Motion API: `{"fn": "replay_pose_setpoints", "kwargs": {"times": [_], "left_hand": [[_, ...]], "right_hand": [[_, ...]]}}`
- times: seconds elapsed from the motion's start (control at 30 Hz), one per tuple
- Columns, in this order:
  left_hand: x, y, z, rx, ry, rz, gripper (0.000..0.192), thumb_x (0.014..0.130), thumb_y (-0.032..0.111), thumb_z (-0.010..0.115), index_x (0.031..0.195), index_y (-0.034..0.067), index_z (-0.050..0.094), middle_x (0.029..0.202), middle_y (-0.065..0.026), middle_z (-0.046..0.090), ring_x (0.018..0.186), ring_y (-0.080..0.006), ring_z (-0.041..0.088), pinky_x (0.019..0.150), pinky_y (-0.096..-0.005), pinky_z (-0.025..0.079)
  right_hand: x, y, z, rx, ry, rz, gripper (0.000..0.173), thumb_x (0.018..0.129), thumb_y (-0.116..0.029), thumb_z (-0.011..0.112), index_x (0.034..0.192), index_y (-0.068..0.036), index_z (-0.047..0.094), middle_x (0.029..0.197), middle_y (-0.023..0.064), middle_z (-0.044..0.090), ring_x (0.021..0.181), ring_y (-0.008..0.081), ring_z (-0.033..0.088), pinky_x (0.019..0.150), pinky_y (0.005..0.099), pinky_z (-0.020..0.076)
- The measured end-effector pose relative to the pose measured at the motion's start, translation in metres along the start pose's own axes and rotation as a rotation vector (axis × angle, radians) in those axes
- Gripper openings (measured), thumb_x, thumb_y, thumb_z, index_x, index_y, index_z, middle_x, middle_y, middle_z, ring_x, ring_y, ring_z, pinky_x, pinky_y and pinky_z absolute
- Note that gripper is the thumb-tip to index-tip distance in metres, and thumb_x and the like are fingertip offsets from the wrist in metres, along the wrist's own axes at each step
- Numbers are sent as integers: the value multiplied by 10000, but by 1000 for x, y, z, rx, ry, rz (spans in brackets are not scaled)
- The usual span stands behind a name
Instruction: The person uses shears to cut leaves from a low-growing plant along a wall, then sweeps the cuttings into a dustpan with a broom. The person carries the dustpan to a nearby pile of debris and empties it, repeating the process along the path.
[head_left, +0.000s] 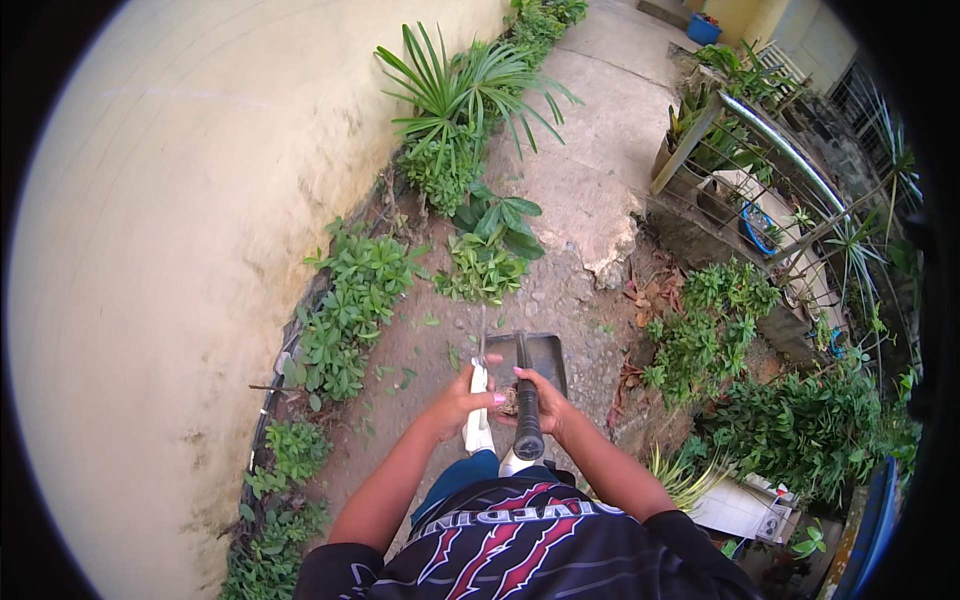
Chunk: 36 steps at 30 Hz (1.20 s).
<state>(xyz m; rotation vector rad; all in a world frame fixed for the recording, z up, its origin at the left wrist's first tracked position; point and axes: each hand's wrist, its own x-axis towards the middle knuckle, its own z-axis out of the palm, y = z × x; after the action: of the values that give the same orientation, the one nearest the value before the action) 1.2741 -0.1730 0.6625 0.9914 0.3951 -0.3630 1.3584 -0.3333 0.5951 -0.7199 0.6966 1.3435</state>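
My left hand (457, 401) is around the white handle (478, 397) of a thin tool, whose narrow shaft points away from me towards cut leafy sprigs (484, 274) on the ground. The tool's exact kind cannot be told. My right hand (546, 401) grips the black ribbed handle (528, 420) of a dark dustpan (553, 356). The pan lies beyond my hands, low over the dirt path. Something brownish shows between the hands, partly hidden by the fingers.
A cream wall (187, 262) with a row of green shrubs (360, 300) runs along the left. Ahead are a spiky-leaved plant (465, 90) and a broken concrete path (592, 135). A metal railing (787, 150), potted plants and bushes (705, 322) stand on the right. Loose leaves lie about.
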Motion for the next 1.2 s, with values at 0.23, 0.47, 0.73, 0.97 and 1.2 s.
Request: {"fn": "replay_pose_setpoints", "kwargs": {"times": [0.23, 0.47, 0.73, 0.97, 1.2], "left_hand": [[1, -11, -19, 9, -165, -43, 499, 730, 126, 620, 1162, 139, 371, 1054, -72, 440, 931, -169, 504, 723, -317, 473], [9, -2, -35, 25, -343, 100, 572, 713, 77, 590, 1214, 69, 314, 1152, -105, 415, 1057, -203, 468, 879, -336, 432], [24, 9, -54, 158, -34, 584, 541, 641, -2, 615, 1104, 86, 350, 1112, -114, 426, 994, -188, 479, 825, -315, 445], [35, 25, -85, -296, 260, 529, 458, 697, 1, 529, 1105, 81, 337, 1020, -97, 481, 819, -191, 559, 766, -352, 477], [119, 5, -87, -383, 535, 519, 399, 740, 48, 539, 1078, 78, 329, 961, -104, 466, 762, -206, 557, 717, -352, 478]], "right_hand": [[60, -5, 20, 55, -283, -6, 246, 822, -315, 499, 670, -123, 515, 617, 37, 486, 480, 170, 490, 503, 339, 489], [117, -20, 1, -153, -386, 163, 436, 848, -415, 454, 631, -61, 587, 512, 82, 533, 482, 224, 558, 474, 367, 461], [116, -32, 20, -81, 55, -77, 247, 855, -337, 509, 779, -103, 535, 701, 66, 549, 675, 215, 548, 673, 390, 497], [31, -119, -15, -98, 148, -256, 170, 769, -131, 622, 865, -73, 494, 760, 90, 538, 733, 232, 557, 725, 426, 521], [-11, -181, -25, -287, 250, -425, 660, 711, 62, 557, 1246, -173, 248, 837, 145, 504, 703, 265, 568, 620, 448, 512]]}}
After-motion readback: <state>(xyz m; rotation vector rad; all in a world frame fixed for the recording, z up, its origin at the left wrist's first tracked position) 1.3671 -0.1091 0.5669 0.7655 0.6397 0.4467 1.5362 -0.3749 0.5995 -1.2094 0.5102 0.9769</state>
